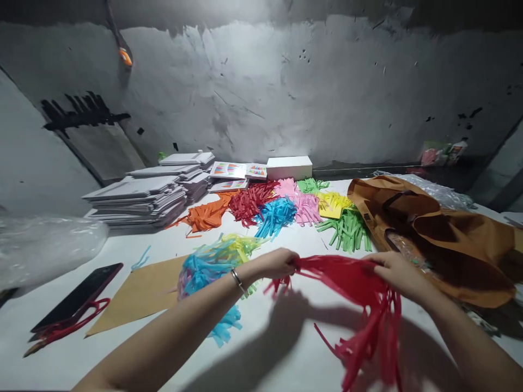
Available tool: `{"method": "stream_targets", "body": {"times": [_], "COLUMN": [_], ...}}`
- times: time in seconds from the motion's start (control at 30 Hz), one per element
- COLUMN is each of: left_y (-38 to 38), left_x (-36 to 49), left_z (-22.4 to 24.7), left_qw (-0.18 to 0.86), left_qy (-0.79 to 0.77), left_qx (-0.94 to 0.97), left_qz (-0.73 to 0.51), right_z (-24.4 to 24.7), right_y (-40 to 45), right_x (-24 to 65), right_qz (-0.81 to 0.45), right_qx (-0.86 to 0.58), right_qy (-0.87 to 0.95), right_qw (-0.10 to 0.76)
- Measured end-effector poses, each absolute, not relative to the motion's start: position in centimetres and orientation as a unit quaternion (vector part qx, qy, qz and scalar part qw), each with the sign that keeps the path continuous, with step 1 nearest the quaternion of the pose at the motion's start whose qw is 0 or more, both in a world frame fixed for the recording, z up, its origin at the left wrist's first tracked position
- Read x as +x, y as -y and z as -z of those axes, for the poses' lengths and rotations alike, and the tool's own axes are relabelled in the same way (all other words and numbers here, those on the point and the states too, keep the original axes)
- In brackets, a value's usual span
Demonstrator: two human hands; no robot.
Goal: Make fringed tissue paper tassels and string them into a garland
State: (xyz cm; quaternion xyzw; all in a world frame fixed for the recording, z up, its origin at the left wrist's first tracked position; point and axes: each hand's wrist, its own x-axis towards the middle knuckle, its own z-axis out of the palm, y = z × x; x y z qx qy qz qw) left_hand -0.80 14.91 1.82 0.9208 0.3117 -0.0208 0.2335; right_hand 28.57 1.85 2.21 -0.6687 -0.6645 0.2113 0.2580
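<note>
Red fringed tissue paper (347, 277) stretches between my two hands above the white table (253, 359). My left hand (281, 263) is closed on its gathered left end. At the other side my right hand (390, 268) grips the wider part, its fingers pressed on the paper, with long red strips hanging below. Under my left forearm lies a bundle of blue, yellow and pink strips (204, 267), partly on a brown paper sheet (143, 288). Behind my hands are fringed pieces in dark red (251, 202), blue (277, 213), orange (208, 213) and green (349, 228).
Stacks of white flat boxes (139, 201) stand at the back left, and a white box (289, 167) stands at the back middle. Red-handled scissors (73, 326) lie by a dark phone (81, 294) at the left. A brown bag (449, 239) fills the right side.
</note>
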Motion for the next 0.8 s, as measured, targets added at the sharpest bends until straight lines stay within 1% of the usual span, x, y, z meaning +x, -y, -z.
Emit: {"method": "stream_targets", "body": {"times": [0.03,0.1,0.17,0.23,0.27,0.37,0.4,0.47,0.57,0.67,0.8], "left_y": [-15.3,-15.6,-15.5,-15.2,-14.9,-13.4,-12.5,-9.9,-5.2,-1.6,-0.4], "left_x": [-0.7,-0.5,-1.1,-2.8,-4.1,-9.0,-10.7,-13.0,-12.9,-9.2,-5.0], "left_z": [-2.4,-3.6,-4.4,-4.3,-3.9,-1.2,-0.2,1.7,3.2,4.4,7.1], "left_qw": [0.217,0.179,0.148,0.112,0.088,0.007,-0.007,-0.004,0.066,0.134,0.175], "left_qy": [-0.312,-0.305,-0.296,-0.293,-0.294,-0.309,-0.322,-0.340,-0.289,-0.229,-0.253], "left_qx": [0.925,0.934,0.939,0.943,0.945,0.949,0.946,0.940,0.952,0.955,0.942], "left_qz": [0.000,-0.048,-0.092,-0.114,-0.110,-0.057,-0.041,-0.034,-0.079,-0.136,-0.136], "right_z": [-2.4,-2.8,-2.3,-0.1,1.6,7.7,9.4,11.5,11.5,10.1,9.3], "right_y": [-1.8,-0.9,0.7,2.2,2.7,3.6,3.9,4.3,4.8,5.2,5.9], "right_x": [29.5,30.5,29.9,27.8,26.3,21.3,19.8,17.8,16.6,16.6,16.8], "right_qz": [-0.170,-0.030,0.139,0.248,0.274,0.258,0.239,0.212,0.176,0.128,0.085], "right_qx": [-0.680,-0.666,-0.584,-0.485,-0.454,-0.414,-0.417,-0.438,-0.460,-0.455,-0.447], "right_qy": [0.655,0.662,0.703,0.754,0.771,0.824,0.833,0.830,0.828,0.836,0.838], "right_qw": [0.282,0.344,0.381,0.367,0.352,0.288,0.276,0.273,0.267,0.279,0.301]}}
